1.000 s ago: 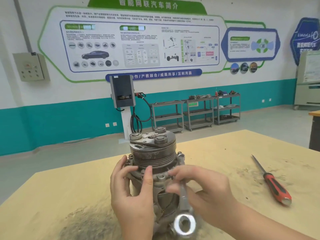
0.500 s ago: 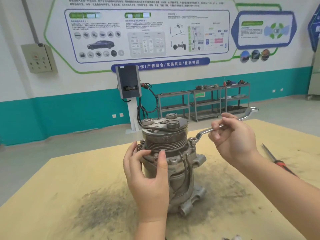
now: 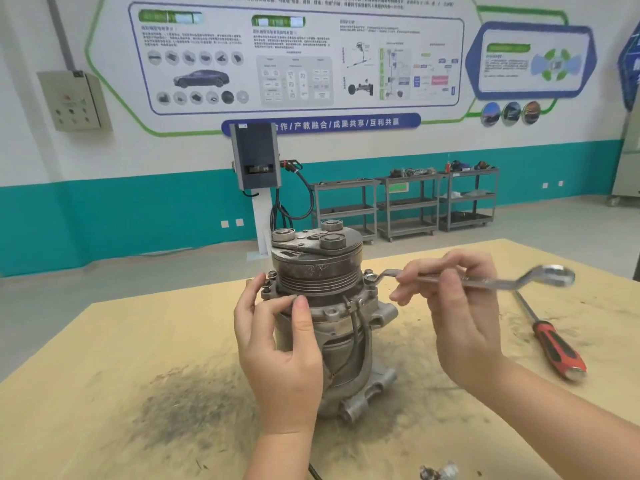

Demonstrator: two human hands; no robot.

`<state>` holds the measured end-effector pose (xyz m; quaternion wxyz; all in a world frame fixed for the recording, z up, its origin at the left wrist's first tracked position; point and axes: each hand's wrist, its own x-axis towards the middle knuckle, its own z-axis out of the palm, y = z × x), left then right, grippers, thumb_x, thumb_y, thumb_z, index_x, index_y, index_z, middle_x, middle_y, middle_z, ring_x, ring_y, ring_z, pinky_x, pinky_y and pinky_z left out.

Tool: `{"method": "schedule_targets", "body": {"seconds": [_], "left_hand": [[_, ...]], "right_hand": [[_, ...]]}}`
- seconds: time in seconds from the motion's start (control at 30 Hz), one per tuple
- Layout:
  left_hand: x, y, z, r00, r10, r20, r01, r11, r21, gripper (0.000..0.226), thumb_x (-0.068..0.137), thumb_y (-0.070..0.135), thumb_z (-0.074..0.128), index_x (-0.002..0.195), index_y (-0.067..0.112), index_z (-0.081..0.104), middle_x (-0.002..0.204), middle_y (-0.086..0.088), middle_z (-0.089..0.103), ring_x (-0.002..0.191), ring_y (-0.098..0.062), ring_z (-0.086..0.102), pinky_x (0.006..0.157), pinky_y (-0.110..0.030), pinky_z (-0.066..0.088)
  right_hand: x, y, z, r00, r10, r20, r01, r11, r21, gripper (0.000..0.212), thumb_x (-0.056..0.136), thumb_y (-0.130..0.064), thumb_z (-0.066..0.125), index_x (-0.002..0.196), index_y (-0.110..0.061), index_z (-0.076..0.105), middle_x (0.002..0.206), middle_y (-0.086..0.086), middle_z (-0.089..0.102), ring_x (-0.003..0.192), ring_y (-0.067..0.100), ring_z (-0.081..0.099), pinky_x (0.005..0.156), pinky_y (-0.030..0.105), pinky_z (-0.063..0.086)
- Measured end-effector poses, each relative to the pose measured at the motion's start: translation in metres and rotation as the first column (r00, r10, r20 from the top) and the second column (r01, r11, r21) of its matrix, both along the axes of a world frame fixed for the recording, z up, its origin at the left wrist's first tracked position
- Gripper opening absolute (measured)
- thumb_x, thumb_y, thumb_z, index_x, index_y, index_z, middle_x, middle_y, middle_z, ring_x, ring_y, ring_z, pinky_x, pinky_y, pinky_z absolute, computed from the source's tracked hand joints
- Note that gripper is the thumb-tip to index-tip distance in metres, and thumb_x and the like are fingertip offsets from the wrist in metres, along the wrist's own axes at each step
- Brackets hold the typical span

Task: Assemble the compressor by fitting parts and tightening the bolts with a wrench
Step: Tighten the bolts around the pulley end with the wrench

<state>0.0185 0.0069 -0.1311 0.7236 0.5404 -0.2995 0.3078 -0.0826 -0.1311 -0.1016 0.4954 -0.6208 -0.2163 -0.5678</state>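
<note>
A grey metal compressor (image 3: 322, 289) stands upright in the middle of the wooden table (image 3: 104, 375), pulley end up. My left hand (image 3: 280, 355) grips its body from the near left side, thumb and fingers curled round the flange. My right hand (image 3: 457, 306) pinches the shaft of a silver ring wrench (image 3: 491, 280). The wrench lies nearly level, its left ring end sitting on a bolt (image 3: 370, 276) at the compressor's right flange. More bolts (image 3: 270, 277) stand on the left flange.
A red-and-black handled screwdriver (image 3: 554, 344) lies on the table to the right. Dark grime stains the tabletop around the compressor. Small metal bits (image 3: 438, 471) lie at the near edge. Grey shelf carts (image 3: 405, 202) and a charger post (image 3: 258, 161) stand by the far wall.
The wrench went from hanging in front of the compressor to lying level with its ring end on the right flange bolt. My right hand slid along it. My left hand stayed on the body.
</note>
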Motion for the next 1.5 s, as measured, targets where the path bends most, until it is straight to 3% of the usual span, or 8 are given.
{"method": "schedule_targets", "body": {"seconds": [0.13, 0.23, 0.4, 0.57, 1.07, 1.17, 1.3, 1.5], "left_hand": [[0.0, 0.001, 0.001, 1.0, -0.011, -0.005, 0.011, 1.0, 0.017, 0.012, 0.085, 0.04, 0.058, 0.091, 0.03, 0.058, 0.132, 0.001, 0.047, 0.134, -0.008, 0.041, 0.107, -0.042, 0.04], [-0.001, 0.0, 0.001, 0.999, 0.032, -0.006, -0.032, 0.998, 0.058, 0.029, 0.079, 0.048, 0.062, 0.101, 0.033, 0.052, 0.131, 0.001, 0.043, 0.133, -0.003, 0.037, 0.109, -0.037, 0.035], [0.002, -0.005, -0.003, 0.978, 0.206, 0.027, -0.207, 0.975, 0.077, 0.037, 0.084, 0.048, 0.054, 0.11, 0.022, 0.046, 0.127, 0.001, 0.041, 0.124, 0.006, 0.036, 0.102, -0.039, 0.039], [0.006, -0.009, -0.003, 0.98, 0.199, 0.011, -0.198, 0.98, -0.028, 0.031, 0.081, 0.046, 0.06, 0.104, 0.028, 0.052, 0.117, 0.013, 0.047, 0.121, -0.018, 0.052, 0.094, -0.045, 0.052], [0.016, 0.0, 0.001, 0.982, 0.175, 0.075, -0.175, 0.984, -0.012, 0.011, 0.086, 0.039, 0.062, 0.088, 0.031, 0.056, 0.115, 0.018, 0.054, 0.114, -0.022, 0.059, 0.092, -0.038, 0.052], [0.008, 0.0, 0.001, 0.993, 0.115, -0.035, -0.116, 0.993, -0.03, 0.016, 0.085, 0.042, 0.066, 0.085, 0.029, 0.058, 0.108, 0.014, 0.059, 0.112, -0.016, 0.06, 0.091, -0.031, 0.054], [0.002, 0.0, 0.001, 0.989, 0.002, -0.145, -0.017, 0.995, -0.101, 0.017, 0.079, 0.035, 0.067, 0.082, 0.02, 0.06, 0.106, 0.009, 0.065, 0.111, -0.009, 0.062, 0.093, -0.026, 0.053], [-0.004, -0.001, 0.005, 0.974, -0.107, -0.202, 0.074, 0.984, -0.161, 0.011, 0.074, 0.041, 0.068, 0.083, 0.041, 0.062, 0.107, 0.012, 0.069, 0.109, -0.013, 0.066, 0.095, -0.033, 0.054]], "right_hand": [[0.001, 0.007, 0.009, 0.962, -0.272, 0.03, 0.254, 0.846, -0.469, 0.028, 0.1, -0.03, 0.051, 0.095, -0.004, 0.062, 0.087, 0.011, 0.069, 0.069, 0.02, 0.068, 0.062, 0.033, 0.058], [0.002, 0.005, 0.027, 0.952, -0.292, 0.088, 0.291, 0.781, -0.552, 0.021, 0.097, -0.022, 0.056, 0.092, -0.002, 0.063, 0.077, 0.014, 0.069, 0.063, 0.023, 0.067, 0.055, 0.034, 0.055], [-0.007, -0.018, 0.055, 0.999, 0.05, -0.019, -0.047, 0.991, 0.125, 0.022, 0.094, -0.004, 0.033, 0.096, -0.022, 0.047, 0.067, 0.009, 0.066, 0.042, 0.025, 0.053, 0.048, 0.025, 0.044], [0.018, -0.043, 0.052, 0.905, 0.366, -0.217, -0.12, 0.708, 0.696, 0.021, 0.093, 0.003, 0.036, 0.101, -0.013, 0.047, 0.068, 0.009, 0.06, 0.036, 0.02, 0.043, 0.039, 0.024, 0.038], [0.019, -0.059, 0.042, 0.74, 0.573, -0.352, -0.19, 0.68, 0.708, 0.04, 0.081, -0.005, 0.058, 0.117, -0.013, 0.042, 0.077, 0.01, 0.072, 0.056, 0.023, 0.068, 0.045, 0.026, 0.052], [0.011, -0.05, 0.031, 0.869, 0.446, -0.214, -0.275, 0.795, 0.54, 0.018, 0.092, -0.012, 0.049, 0.106, -0.012, 0.039, 0.077, 0.012, 0.07, 0.06, 0.028, 0.067, 0.053, 0.031, 0.055], [0.002, -0.039, 0.016, 0.987, 0.162, 0.006, -0.16, 0.981, -0.106, 0.016, 0.103, -0.027, 0.046, 0.103, -0.014, 0.037, 0.093, 0.015, 0.066, 0.072, 0.029, 0.069, 0.065, 0.036, 0.057], [0.006, -0.016, 0.019, 0.944, -0.223, 0.243, 0.329, 0.704, -0.63, 0.014, 0.098, -0.022, 0.058, 0.093, -0.009, 0.055, 0.092, 0.01, 0.07, 0.073, 0.018, 0.067, 0.065, 0.023, 0.056]]}}
